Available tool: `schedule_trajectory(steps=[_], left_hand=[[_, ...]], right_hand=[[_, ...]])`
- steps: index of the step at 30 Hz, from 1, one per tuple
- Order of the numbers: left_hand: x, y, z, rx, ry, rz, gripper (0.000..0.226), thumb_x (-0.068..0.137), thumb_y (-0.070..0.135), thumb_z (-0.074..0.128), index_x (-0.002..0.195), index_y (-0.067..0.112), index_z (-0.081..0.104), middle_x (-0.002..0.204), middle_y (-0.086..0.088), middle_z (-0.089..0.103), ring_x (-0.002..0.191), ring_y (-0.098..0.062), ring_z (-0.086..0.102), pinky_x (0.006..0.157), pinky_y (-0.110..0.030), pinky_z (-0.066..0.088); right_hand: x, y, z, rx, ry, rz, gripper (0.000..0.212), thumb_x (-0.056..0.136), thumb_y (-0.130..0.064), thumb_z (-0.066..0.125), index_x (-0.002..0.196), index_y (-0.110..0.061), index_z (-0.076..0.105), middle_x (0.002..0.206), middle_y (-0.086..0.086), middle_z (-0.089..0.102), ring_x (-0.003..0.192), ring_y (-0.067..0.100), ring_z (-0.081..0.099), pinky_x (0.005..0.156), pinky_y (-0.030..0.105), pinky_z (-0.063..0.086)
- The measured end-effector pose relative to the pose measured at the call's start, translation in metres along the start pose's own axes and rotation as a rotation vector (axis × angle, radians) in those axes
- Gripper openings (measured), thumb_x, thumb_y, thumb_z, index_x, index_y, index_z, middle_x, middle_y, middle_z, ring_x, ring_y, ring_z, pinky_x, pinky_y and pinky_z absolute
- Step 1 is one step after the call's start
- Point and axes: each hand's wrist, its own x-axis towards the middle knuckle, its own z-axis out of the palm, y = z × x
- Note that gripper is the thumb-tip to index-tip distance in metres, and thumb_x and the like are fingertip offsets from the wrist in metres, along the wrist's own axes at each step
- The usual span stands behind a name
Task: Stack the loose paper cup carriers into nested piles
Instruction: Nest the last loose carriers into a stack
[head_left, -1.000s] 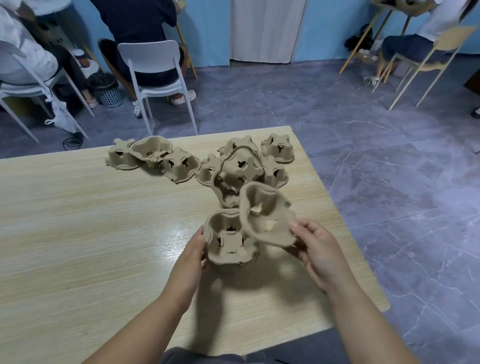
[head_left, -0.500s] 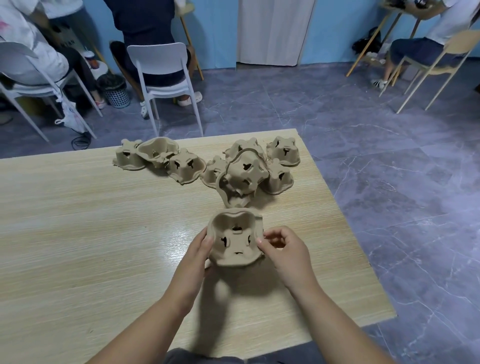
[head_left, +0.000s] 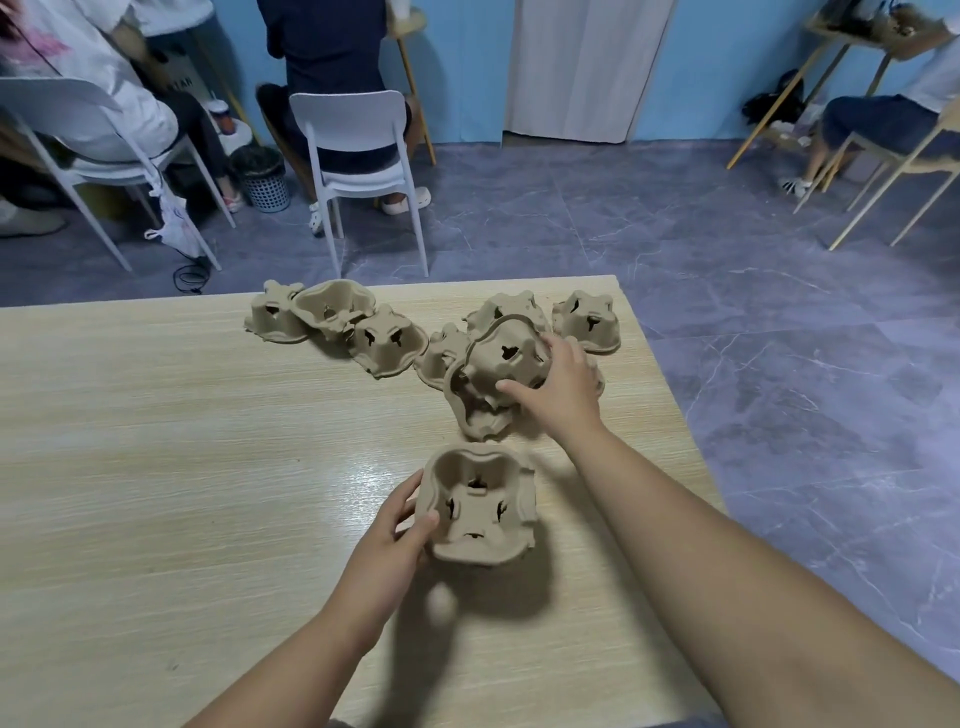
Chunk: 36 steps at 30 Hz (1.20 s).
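Pretty even indoor light, glare patch on the table (head_left: 156, 467), soft shadows under the arms, fisheye bending the edges.

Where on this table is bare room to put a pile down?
The broad left stretch of the table is bare, bordered by the loose carriers along the far edge and the left hand holding the nested pile. A smaller patch: between pile and near edge. Crowded at the far right, where the right hand grips a carrier.
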Motion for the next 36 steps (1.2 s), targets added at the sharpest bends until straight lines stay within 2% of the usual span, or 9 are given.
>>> schedule_trajectory(steps=[6,10,16,22,25,29,33,34,36], left_hand=[[0.002,-0.002,-0.002,0.01,0.001,-0.01,0.041,0.097,0.019,0.053,0.125,0.049,0.052,0.126,0.006,0.06,0.111,-0.01,0.061,0.088,-0.029,0.05],[0.003,-0.002,-0.002,-0.005,-0.003,-0.01,0.04,0.097,0.019,0.054,0.124,0.048,0.053,0.127,0.004,0.06,0.113,-0.01,0.06,0.083,-0.026,0.049],[0.002,0.0,-0.003,-0.04,-0.028,-0.007,0.039,0.097,0.015,0.053,0.12,0.045,0.055,0.122,0.003,0.063,0.095,-0.002,0.067,0.067,-0.016,0.052],[0.002,0.003,-0.001,-0.034,-0.035,-0.002,0.037,0.098,0.014,0.051,0.116,0.046,0.056,0.119,0.0,0.064,0.093,-0.005,0.067,0.071,-0.022,0.049],[0.005,0.005,0.0,-0.011,-0.023,-0.006,0.037,0.098,0.015,0.051,0.115,0.048,0.055,0.12,-0.001,0.065,0.098,-0.009,0.065,0.076,-0.027,0.047],[0.004,0.005,0.0,-0.005,-0.028,-0.015,0.037,0.098,0.016,0.05,0.126,0.04,0.054,0.12,-0.004,0.063,0.094,-0.011,0.064,0.073,-0.024,0.047],[0.004,0.008,0.003,0.003,-0.033,-0.002,0.035,0.099,0.016,0.048,0.123,0.04,0.053,0.12,-0.006,0.063,0.093,-0.012,0.063,0.071,-0.025,0.046],[0.004,0.008,0.004,0.006,-0.035,0.002,0.034,0.099,0.016,0.047,0.122,0.041,0.053,0.12,-0.005,0.064,0.092,-0.012,0.063,0.071,-0.025,0.046],[0.003,0.009,0.006,0.012,-0.039,0.004,0.034,0.1,0.015,0.046,0.122,0.04,0.053,0.119,-0.003,0.064,0.091,-0.012,0.063,0.071,-0.027,0.047]], right_hand=[[0.014,0.006,0.011,-0.171,-0.005,-0.093,0.075,0.078,-0.031,0.074,0.14,-0.023,0.034,0.137,0.005,0.042,0.122,0.024,0.046,0.091,0.036,0.044],[0.003,0.014,-0.003,0.008,0.061,-0.093,0.065,0.078,-0.027,0.074,0.136,-0.022,0.044,0.132,0.001,0.051,0.12,0.018,0.047,0.092,0.027,0.038],[-0.053,0.059,-0.043,0.574,0.122,0.336,0.057,0.074,-0.033,0.078,0.124,-0.026,0.051,0.106,0.001,0.064,0.094,0.017,0.065,0.083,0.036,0.055],[-0.12,0.095,-0.044,1.251,-0.097,0.797,0.026,0.096,-0.017,0.048,0.122,-0.013,0.05,0.112,0.014,0.062,0.096,0.028,0.063,0.062,0.036,0.06],[-0.136,0.102,-0.037,1.258,-0.094,0.829,0.027,0.099,-0.012,0.042,0.124,-0.015,0.048,0.102,0.01,0.066,0.084,0.023,0.069,0.06,0.035,0.059],[-0.148,0.113,-0.041,1.299,0.056,0.813,0.03,0.099,-0.02,0.043,0.127,-0.016,0.051,0.098,0.006,0.071,0.096,0.023,0.063,0.073,0.042,0.056],[-0.154,0.113,-0.043,0.92,0.161,0.708,0.06,0.077,-0.057,0.064,0.125,-0.023,0.053,0.114,0.003,0.066,0.103,0.023,0.063,0.095,0.05,0.048],[-0.155,0.111,-0.042,0.814,0.165,0.684,0.068,0.069,-0.059,0.071,0.124,-0.023,0.052,0.115,0.001,0.065,0.104,0.022,0.063,0.094,0.047,0.049],[-0.155,0.108,-0.041,0.666,0.202,0.663,0.053,0.079,-0.041,0.071,0.122,-0.019,0.05,0.116,0.002,0.062,0.104,0.021,0.061,0.091,0.042,0.051]])
